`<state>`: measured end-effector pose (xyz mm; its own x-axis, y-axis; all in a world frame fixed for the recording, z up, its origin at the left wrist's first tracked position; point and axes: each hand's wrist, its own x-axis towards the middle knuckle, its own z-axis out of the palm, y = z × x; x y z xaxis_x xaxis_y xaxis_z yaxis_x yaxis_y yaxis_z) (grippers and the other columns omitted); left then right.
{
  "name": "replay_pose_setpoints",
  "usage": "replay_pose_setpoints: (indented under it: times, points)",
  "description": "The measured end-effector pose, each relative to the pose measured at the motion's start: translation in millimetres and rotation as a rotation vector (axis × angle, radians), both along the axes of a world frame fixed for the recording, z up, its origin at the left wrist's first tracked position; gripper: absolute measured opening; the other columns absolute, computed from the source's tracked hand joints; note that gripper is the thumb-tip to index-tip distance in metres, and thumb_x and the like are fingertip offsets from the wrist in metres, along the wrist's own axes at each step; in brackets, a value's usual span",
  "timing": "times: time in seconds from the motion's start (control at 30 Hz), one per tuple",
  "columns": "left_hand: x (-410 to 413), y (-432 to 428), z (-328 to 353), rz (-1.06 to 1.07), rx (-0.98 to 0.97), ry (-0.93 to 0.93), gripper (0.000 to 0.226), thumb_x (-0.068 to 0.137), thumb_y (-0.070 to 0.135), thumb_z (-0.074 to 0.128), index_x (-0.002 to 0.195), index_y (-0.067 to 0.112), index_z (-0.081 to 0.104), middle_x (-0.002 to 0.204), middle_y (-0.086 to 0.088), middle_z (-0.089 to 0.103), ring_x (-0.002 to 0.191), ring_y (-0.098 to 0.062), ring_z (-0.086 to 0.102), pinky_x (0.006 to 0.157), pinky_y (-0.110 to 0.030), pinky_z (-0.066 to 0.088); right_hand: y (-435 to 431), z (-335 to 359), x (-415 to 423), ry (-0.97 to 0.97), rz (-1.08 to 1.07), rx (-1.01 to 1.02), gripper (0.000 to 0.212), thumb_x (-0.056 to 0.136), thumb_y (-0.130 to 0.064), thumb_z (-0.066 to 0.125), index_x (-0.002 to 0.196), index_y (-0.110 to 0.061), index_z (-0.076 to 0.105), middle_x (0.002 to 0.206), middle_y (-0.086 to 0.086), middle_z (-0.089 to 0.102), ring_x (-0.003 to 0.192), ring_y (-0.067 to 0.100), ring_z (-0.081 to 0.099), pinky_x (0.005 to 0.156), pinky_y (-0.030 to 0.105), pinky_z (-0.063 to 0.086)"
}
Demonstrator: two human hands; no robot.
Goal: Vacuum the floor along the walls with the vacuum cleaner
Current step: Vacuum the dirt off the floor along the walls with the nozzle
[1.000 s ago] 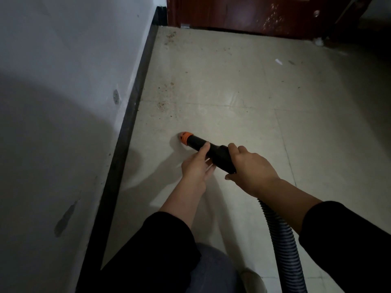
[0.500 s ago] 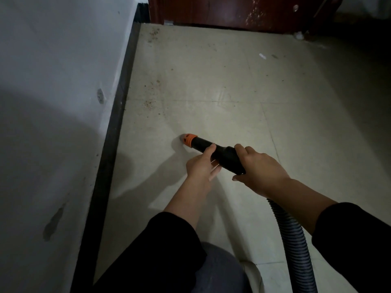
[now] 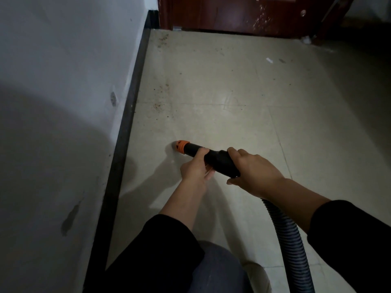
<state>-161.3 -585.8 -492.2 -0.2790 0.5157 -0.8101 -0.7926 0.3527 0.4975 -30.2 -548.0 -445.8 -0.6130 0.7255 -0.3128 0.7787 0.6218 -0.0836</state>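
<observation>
Nozzle (image 3: 213,157) gripped by left hand (image 3: 195,168) and right hand (image 3: 256,172), near baseboard (image 3: 127,123), floor (image 3: 232,81) ahead.

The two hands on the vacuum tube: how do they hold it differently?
The left hand grips the black tube near its orange tip; the right hand grips farther back, by the ribbed hose. The left hand comes from underneath, the right hand wraps over the top. Both hold the tube.

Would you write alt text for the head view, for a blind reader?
The left hand and right hand hold a black nozzle, its orange tip at the floor near a black baseboard. Crumbs lie ahead by the wall.
</observation>
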Motion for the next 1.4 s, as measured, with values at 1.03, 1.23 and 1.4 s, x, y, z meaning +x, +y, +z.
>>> replay_pose_setpoints:
  times: [1.03, 1.23, 1.4]
  points:
    - [47.1, 0.7, 4.3, -0.124, 0.001, -0.051, 0.038, 0.088, 0.02, 0.069, 0.119, 0.0, 0.06, 0.104, -0.013, 0.071, 0.086, -0.019, 0.071, 0.064, -0.026, 0.058, -17.7, 1.8, 49.5, -0.078, -0.068, 0.094, 0.06, 0.09, -0.037, 0.064, 0.136, -0.016, 0.03, 0.116, 0.004, 0.053, 0.09, 0.027, 0.062, 0.065, 0.03, 0.041]
    - [75.4, 8.1, 4.9, -0.189, -0.001, -0.07, 0.034, 0.09, 0.022, 0.069, 0.117, 0.002, 0.061, 0.104, -0.013, 0.071, 0.088, -0.018, 0.07, 0.06, -0.023, 0.058, -17.7, 0.0, 77.5, -0.103, -0.12, 0.142, 0.063, 0.092, -0.038, 0.061, 0.139, -0.015, 0.027, 0.119, 0.004, 0.052, 0.091, 0.025, 0.062, 0.066, 0.03, 0.044]
    - [92.4, 11.3, 3.9, -0.228, 0.012, -0.091, 0.032, 0.09, 0.022, 0.069, 0.115, 0.004, 0.061, 0.105, -0.013, 0.071, 0.092, -0.019, 0.07, 0.066, -0.025, 0.059, -16.4, 2.1, 97.1, -0.11, -0.14, 0.151, 0.062, 0.092, -0.039, 0.06, 0.139, -0.018, 0.025, 0.119, 0.002, 0.053, 0.092, 0.022, 0.062, 0.072, 0.031, 0.05]
